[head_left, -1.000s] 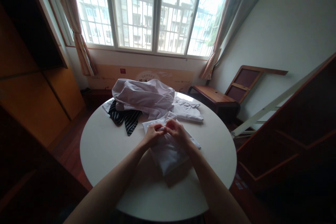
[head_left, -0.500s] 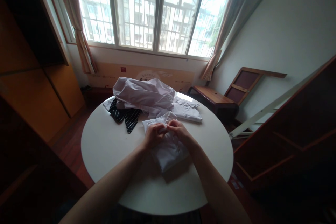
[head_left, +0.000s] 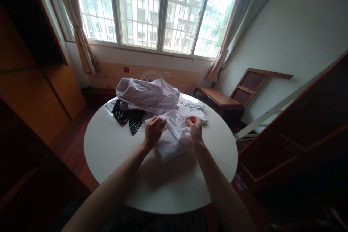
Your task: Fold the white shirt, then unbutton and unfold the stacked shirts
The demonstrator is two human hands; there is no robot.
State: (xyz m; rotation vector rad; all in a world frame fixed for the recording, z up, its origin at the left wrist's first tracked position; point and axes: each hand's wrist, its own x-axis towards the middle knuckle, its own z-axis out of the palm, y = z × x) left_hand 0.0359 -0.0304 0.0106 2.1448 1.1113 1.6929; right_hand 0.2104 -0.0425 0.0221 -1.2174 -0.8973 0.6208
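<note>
A folded white shirt (head_left: 173,148) lies on the round white table in front of me. My left hand (head_left: 154,129) pinches the left side of its collar part, fingers closed on the cloth. On the other side my right hand (head_left: 194,127) pinches the right edge between thumb and fingers. Between the two hands the fabric is raised and spread. Just behind lies a large crumpled pale shirt (head_left: 148,94). Another folded white shirt (head_left: 192,110) rests beyond my right hand. A black striped tie-like cloth (head_left: 130,117) sits to the left of my left hand.
The round table (head_left: 108,159) stands before a barred window (head_left: 141,14). A wooden chair or bench (head_left: 221,98) is at the back right, beside a leaning pale metal frame (head_left: 272,110). Wooden cabinets (head_left: 40,98) flank the left, and a dark wood panel (head_left: 299,134) the right.
My hands were close together at the shirt's collar; now they are apart, left hand to the left and right hand to the right, with the collar cloth spread between them.
</note>
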